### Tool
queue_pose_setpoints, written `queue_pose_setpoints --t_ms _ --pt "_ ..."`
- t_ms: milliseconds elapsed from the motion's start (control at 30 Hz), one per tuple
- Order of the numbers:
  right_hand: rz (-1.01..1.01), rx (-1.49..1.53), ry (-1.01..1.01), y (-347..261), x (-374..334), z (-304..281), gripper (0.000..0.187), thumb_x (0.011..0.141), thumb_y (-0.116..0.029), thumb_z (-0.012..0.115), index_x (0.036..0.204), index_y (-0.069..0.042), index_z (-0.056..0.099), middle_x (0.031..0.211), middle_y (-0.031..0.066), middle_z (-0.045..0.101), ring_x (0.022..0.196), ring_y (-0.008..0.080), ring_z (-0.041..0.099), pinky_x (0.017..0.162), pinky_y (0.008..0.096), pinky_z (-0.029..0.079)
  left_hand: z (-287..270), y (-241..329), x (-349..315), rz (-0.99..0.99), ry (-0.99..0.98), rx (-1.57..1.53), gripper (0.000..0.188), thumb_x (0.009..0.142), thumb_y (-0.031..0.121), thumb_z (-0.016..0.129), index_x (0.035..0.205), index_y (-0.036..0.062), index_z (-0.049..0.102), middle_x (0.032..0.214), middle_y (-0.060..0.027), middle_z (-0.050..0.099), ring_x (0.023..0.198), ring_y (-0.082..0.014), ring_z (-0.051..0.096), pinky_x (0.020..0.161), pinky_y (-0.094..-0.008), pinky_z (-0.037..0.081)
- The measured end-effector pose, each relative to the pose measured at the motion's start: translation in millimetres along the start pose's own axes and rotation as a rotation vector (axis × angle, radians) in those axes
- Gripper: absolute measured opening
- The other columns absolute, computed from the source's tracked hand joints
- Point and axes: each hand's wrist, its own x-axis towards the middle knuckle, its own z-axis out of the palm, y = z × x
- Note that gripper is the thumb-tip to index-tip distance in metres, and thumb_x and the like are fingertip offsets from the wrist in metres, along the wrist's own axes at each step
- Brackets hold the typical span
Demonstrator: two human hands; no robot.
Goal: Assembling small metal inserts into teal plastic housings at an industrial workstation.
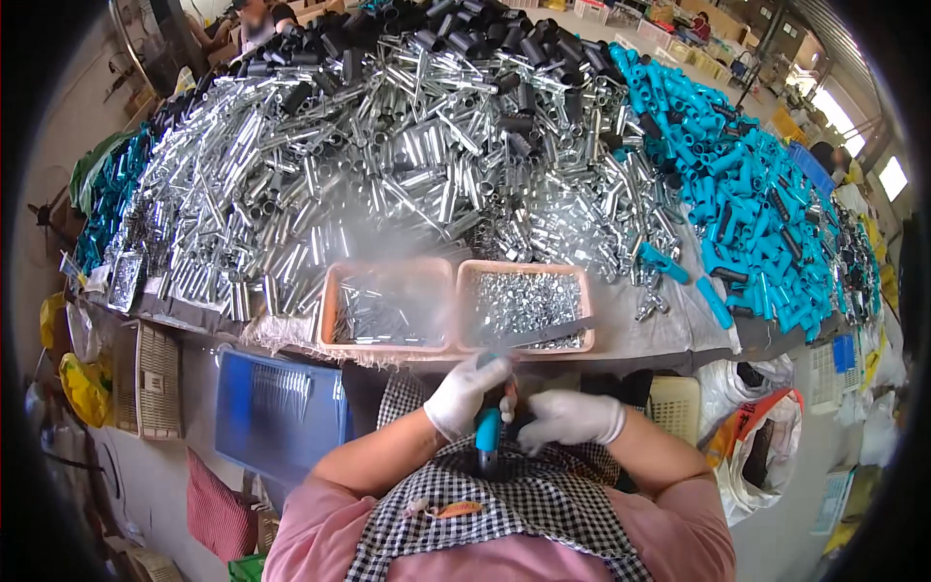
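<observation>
My left hand [461, 396], in a white glove, is closed round the upper part of a tool with a teal grip [488, 430]. Its black lower end points toward my checked apron [504, 514]. From beside the left fingers a long grey blade-like strip [553, 333] slants over the right-hand bin; its join to the grip is hidden. My right hand [577, 417], also gloved, hangs just right of the grip with fingers apart and slightly blurred, and nothing shows in it. Ahead are a pink bin [325, 308] of thin metal pins and a second bin [588, 291] of small metal parts.
A large heap of shiny metal tubes [388, 175] covers the table, with black sleeves [485, 29] behind. Teal grips [737, 184] pile up at right. Below the table edge stand a blue crate [281, 407] and a white sack [776, 456]. Other people sit far off.
</observation>
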Motion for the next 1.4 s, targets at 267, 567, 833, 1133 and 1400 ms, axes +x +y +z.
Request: queue_pose_setpoints --t_ms 267,567,833,1133,1400 --pt "-0.475 -0.991 0.729 -104 23 -66 0.027 0.084 -0.020 0.065 0.105 -0.002 0.068 0.091 0.0150 0.069 0.079 0.0294 0.066 0.073 0.0379 0.053 -13 -24 -15 -0.222 -0.104 -0.042 0.007 0.093 0.009 0.055 0.089 0.0047 0.052 0.070 -0.0062 0.052 0.056 -0.0156 0.053 0.055 -0.0307 0.048" --pt "-0.129 -1.877 0.508 -159 143 -134 0.017 0.079 -0.020 0.060 0.086 -0.010 0.072 0.084 0.0177 0.070 0.083 0.0347 0.070 0.076 0.0433 0.055 -14 -6 -23 -0.070 -0.015 0.223 0.014 0.089 0.009 0.064 0.095 0.0040 0.052 0.068 -0.0037 0.057 0.053 -0.0130 0.056 0.050 -0.0281 0.047" --pt "0.047 -1.999 0.676 -164 80 -174 0.016 0.077 -0.016 0.059 0.087 -0.009 0.070 0.081 0.0160 0.070 0.080 0.0320 0.069 0.076 0.0431 0.054 -33 -13 -25 -0.017 0.029 0.173 0.015 0.089 0.012 0.065 0.094 0.0041 0.053 0.066 -0.0042 0.058 0.052 -0.0130 0.056 0.049 -0.0277 0.046" --pt "-0.265 -2.050 0.381 -146 138 -161 0.039 0.077 -0.023 0.066 0.114 -0.011 0.065 0.108 0.0064 0.066 0.105 0.0241 0.060 0.088 0.0364 0.051 -29 -11 -26 -0.016 0.033 0.242 0.016 0.089 0.013 0.066 0.091 0.0049 0.052 0.068 -0.0028 0.057 0.054 -0.0120 0.056 0.050 -0.0267 0.046" --pt "-0.296 -2.212 0.464 -156 145 -147 0.030 0.080 -0.019 0.062 0.109 -0.013 0.066 0.104 0.0061 0.068 0.102 0.0241 0.063 0.083 0.0401 0.052 -31 -13 -24 -0.023 0.070 0.207 0.013 0.088 0.007 0.064 0.093 0.0025 0.053 0.067 -0.0062 0.058 0.052 -0.0149 0.056 0.050 -0.0293 0.047"
